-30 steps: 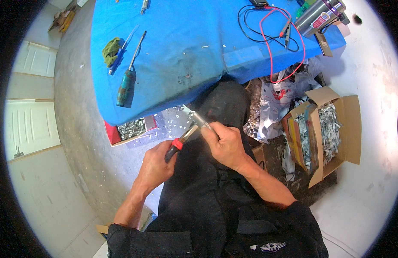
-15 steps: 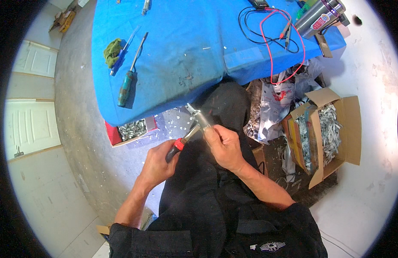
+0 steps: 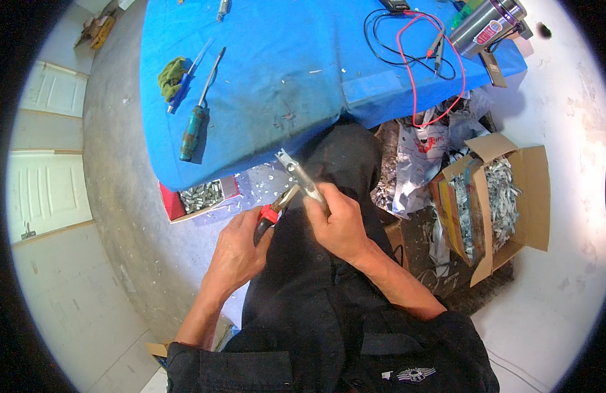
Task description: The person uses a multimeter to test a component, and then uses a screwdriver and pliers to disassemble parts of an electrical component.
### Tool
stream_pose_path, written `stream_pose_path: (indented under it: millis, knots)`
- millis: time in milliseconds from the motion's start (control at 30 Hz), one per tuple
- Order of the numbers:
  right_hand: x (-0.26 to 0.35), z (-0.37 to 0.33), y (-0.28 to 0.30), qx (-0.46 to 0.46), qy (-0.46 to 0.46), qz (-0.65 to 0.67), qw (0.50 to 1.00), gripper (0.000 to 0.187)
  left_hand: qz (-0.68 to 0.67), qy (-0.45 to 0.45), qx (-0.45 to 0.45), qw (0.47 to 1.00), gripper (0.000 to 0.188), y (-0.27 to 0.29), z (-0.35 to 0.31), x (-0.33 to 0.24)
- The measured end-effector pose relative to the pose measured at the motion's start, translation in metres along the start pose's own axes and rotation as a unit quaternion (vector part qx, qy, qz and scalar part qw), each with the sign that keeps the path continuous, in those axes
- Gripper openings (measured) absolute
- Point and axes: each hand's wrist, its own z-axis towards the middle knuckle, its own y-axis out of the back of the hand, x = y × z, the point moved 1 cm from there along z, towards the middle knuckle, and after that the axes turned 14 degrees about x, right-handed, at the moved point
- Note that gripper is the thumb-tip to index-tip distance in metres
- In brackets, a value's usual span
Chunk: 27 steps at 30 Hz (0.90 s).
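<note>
My left hand (image 3: 239,247) is closed round a tool with a red-and-black handle (image 3: 267,218). The tool's slim metal end (image 3: 287,196) points up and right; I cannot tell whether it is a blade or jaws. In my right hand (image 3: 339,219) is a silver, tube-like metal tool (image 3: 302,175), tilted up and left, with a notched tip. The two metal ends meet or lie very close together just above my lap, and whether they touch is unclear. Part of the silver tool is hidden in my right fingers.
A blue-covered table (image 3: 264,78) holds a green-handled screwdriver (image 3: 193,134), a green cloth (image 3: 172,80), red and black test leads (image 3: 413,65) and a steel flask (image 3: 481,29). Below stand a red box of metal pieces (image 3: 201,198) and a carton of metal strips (image 3: 536,196).
The silver tool's tip has shifted slightly up and left, and my right hand has turned a little with it. The red-and-black-handled tool has moved slightly, still in my left hand.
</note>
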Motion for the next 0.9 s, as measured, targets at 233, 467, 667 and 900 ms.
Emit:
stream_pose_path:
  millis: [233, 467, 667, 900]
  knots:
    - [0.003, -0.001, 0.001, 0.011, -0.009, -0.003, 1.0, 0.02, 0.017, -0.014, 0.003, 1.0, 0.039, 0.003, -0.002, -0.006]
    - [-0.002, -0.001, 0.0, -0.001, 0.018, -0.01, 1.0, 0.02, 0.038, -0.011, -0.003, 0.999, 0.04, -0.003, 0.002, 0.001]
    - [-0.007, -0.003, -0.001, 0.0, 0.045, -0.053, 0.998, 0.022, 0.059, -0.01, 0.01, 0.998, 0.039, 0.0, 0.003, 0.002]
    - [-0.006, 0.002, 0.001, -0.001, 0.112, -0.098, 0.989, 0.021, -0.045, 0.012, 0.071, 0.996, 0.03, 0.004, 0.004, 0.012]
